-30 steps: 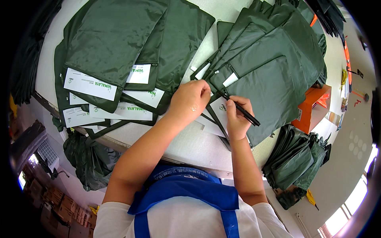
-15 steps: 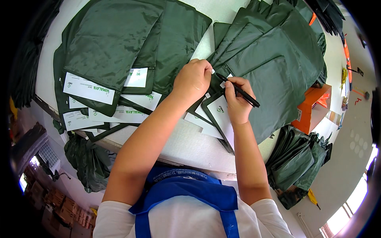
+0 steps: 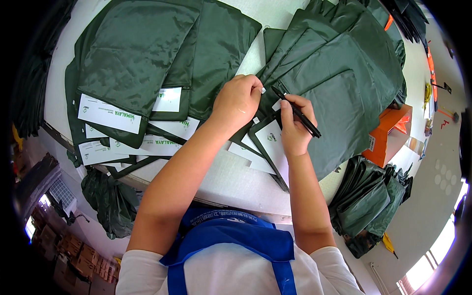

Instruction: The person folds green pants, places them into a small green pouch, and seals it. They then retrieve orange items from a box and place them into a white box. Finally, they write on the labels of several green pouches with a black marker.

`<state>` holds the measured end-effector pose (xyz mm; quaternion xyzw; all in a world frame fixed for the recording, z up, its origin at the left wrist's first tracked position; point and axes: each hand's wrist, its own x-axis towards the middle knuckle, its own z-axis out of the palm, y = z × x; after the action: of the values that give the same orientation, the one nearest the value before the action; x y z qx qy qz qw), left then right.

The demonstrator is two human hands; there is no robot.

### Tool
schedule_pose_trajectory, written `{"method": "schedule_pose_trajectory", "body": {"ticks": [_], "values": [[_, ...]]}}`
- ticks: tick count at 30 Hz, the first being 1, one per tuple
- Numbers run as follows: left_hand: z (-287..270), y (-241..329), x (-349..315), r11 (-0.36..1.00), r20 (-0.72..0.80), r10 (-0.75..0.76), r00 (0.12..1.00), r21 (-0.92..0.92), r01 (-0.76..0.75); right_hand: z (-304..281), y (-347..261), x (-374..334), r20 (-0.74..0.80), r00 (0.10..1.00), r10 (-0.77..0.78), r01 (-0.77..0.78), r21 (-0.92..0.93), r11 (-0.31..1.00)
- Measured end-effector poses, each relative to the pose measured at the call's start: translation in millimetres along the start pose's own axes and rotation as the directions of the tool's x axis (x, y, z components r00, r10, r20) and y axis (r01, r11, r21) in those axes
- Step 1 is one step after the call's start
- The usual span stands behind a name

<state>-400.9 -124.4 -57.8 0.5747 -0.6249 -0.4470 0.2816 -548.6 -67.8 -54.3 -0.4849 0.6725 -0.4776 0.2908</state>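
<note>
My left hand (image 3: pixel 238 102) is closed in a pinch on a small white tag (image 3: pixel 263 90) at the edge of a dark green fabric pile (image 3: pixel 344 88). Close by on the right, my right hand (image 3: pixel 297 125) grips a black pen (image 3: pixel 301 116), its tip pointing up and left toward that tag. Below the pen lies a green piece with a white printed card (image 3: pixel 271 140), partly covered by my hand. To the left spreads another pile of green fabric pieces (image 3: pixel 140 54), with white printed cards (image 3: pixel 109 113) showing along their lower edges.
An orange box (image 3: pixel 386 139) sits at the table's right side. Dark green bundles hang below the table edge, one at the right (image 3: pixel 361 201) and one at the left (image 3: pixel 110 201). Brown cartons (image 3: pixel 81 255) stand at the lower left. The pale table (image 3: pixel 216 172) curves in front of me.
The pen stands a little steeper, and my right hand has shifted very slightly. My left hand keeps its pinch on the tag in nearly the same place.
</note>
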Motion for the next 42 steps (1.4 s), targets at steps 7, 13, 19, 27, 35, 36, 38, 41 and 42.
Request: {"method": "schedule_pose_trajectory", "body": {"ticks": [7, 13, 19, 27, 35, 36, 38, 41, 42], "values": [[-7.0, 28.5, -12.7, 0.984, 0.308, -0.150, 0.940, -0.049, 0.173, -34.4, -8.0, -14.5, -0.077, 0.996, -0.048, 0.061, 0.172, 0.983], [4.1, 28.9, -21.8, 0.956, 0.541, -0.161, 0.825, -0.122, 0.266, -77.7, 19.2, -49.0, 0.016, 0.998, -0.056, 0.057, -0.450, 0.891], [15.0, 47.3, -43.2, 0.988, 0.526, -0.142, 0.839, 0.121, 0.091, -55.3, 1.5, -40.1, 0.156, 0.981, -0.115, 0.145, -0.199, 0.969], [-129.6, 30.0, -25.4, 0.966, 0.122, -0.076, 0.990, -0.238, 0.104, -79.2, -35.5, -24.6, -0.209, 0.841, -0.499, 0.492, -0.090, 0.866], [-293.8, -26.8, -29.0, 0.737, -0.477, 0.013, 0.879, 0.599, 0.314, -98.1, 14.5, -50.0, 0.310, 0.950, 0.034, 0.230, -0.769, 0.596], [-282.3, -16.8, -33.1, 0.553, -0.545, 0.146, 0.826, 0.737, 0.389, -97.9, 15.1, -52.6, 0.267, 0.962, 0.064, 0.180, -0.788, 0.589], [-242.3, -15.6, -45.8, 0.782, -0.471, 0.254, 0.845, 0.614, 0.107, -99.6, 16.3, -59.5, 0.174, 0.977, 0.126, 0.073, -0.821, 0.567], [-130.0, -2.8, -74.7, 0.950, -0.083, -0.181, 0.980, -0.274, 0.152, -105.5, 22.0, -71.9, 0.134, 0.980, 0.149, 0.027, -0.826, 0.563], [-95.2, -11.5, -84.2, 0.989, -0.006, -0.083, 0.997, -0.127, 0.081, -107.5, 24.6, -75.1, 0.125, 0.983, 0.137, 0.028, -0.829, 0.559]]}}
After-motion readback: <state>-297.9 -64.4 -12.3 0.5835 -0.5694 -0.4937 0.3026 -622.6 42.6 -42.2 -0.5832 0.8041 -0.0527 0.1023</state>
